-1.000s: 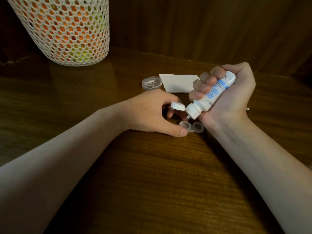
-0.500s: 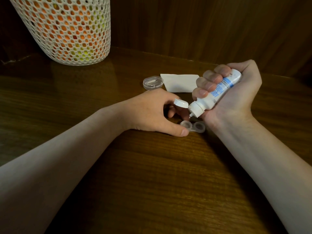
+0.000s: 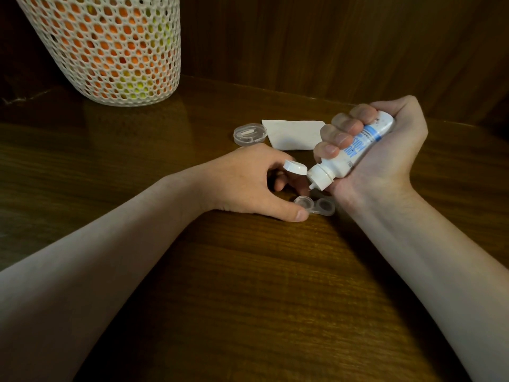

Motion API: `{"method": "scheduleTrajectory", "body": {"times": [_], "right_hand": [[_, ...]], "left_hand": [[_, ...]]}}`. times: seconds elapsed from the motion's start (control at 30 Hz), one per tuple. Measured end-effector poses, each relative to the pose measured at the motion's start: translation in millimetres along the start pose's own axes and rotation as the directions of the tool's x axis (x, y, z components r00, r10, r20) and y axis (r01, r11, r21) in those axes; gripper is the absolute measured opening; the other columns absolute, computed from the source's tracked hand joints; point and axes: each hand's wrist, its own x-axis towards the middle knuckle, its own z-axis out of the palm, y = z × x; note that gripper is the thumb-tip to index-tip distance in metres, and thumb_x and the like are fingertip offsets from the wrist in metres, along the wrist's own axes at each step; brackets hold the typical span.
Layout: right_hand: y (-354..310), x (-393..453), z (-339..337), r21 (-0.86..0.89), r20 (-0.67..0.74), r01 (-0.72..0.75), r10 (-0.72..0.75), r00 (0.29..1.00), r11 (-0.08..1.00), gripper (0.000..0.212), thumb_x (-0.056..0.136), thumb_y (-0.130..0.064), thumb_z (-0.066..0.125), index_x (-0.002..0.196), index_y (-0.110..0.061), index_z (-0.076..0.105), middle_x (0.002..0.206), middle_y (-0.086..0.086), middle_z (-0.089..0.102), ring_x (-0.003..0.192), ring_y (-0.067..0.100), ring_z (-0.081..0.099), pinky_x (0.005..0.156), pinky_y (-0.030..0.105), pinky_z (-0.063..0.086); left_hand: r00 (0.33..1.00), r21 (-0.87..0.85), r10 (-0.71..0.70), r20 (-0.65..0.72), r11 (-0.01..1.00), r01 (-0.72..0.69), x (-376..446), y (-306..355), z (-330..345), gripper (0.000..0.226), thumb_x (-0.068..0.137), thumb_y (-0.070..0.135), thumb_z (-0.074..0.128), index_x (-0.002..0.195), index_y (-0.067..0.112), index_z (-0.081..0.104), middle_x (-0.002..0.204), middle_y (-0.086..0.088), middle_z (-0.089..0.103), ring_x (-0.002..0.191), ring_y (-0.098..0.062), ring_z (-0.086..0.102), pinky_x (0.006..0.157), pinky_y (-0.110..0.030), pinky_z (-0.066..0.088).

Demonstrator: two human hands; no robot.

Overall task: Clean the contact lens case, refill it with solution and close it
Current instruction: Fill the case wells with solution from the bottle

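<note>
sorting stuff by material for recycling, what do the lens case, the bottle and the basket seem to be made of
Lens case: clear glossy plastic, likely; the tabletop shows through its two wells.
Solution bottle: opaque white plastic with a faint sheen and blue print, gripped in the right hand.
Basket: matte off-white honeycomb mesh, probably moulded plastic; orange and yellow-green contents show through the holes.
</note>
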Motion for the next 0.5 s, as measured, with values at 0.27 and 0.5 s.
{"method": "scheduleTrajectory", "body": {"times": [0.27, 0.5], "right_hand": [[-0.4, 0.3, 0.1, 0.018, -0.008, -0.007, 0.007, 1.000, 1.000, 0.038, 0.093, -0.027, 0.046, 0.056, -0.019, 0.048, 0.052, -0.004, 0.043, 0.045, 0.010, 0.038, 0.046, 0.021, 0.037], [-0.5, -1.0, 1.5, 0.012, -0.013, -0.003, 0.003, 1.000, 1.000, 0.039, 0.094, -0.027, 0.046, 0.055, -0.019, 0.048, 0.052, -0.005, 0.042, 0.045, 0.010, 0.038, 0.045, 0.021, 0.036]], "left_hand": [[1.000, -0.022, 0.010, -0.004, 1.000, -0.010, -0.5, 1.4, 0.7, 0.028, 0.083, 0.050, 0.087, 0.075, 0.042, 0.061, 0.078, 0.018, 0.056, 0.069, 0.002, 0.051, 0.059, -0.014, 0.041], [1.000, -0.036, 0.027, -0.004, 0.999, -0.027, -0.4, 3.7, 1.0, 0.026, 0.084, 0.049, 0.087, 0.076, 0.047, 0.062, 0.078, 0.019, 0.056, 0.069, 0.003, 0.051, 0.059, -0.013, 0.041]]}}
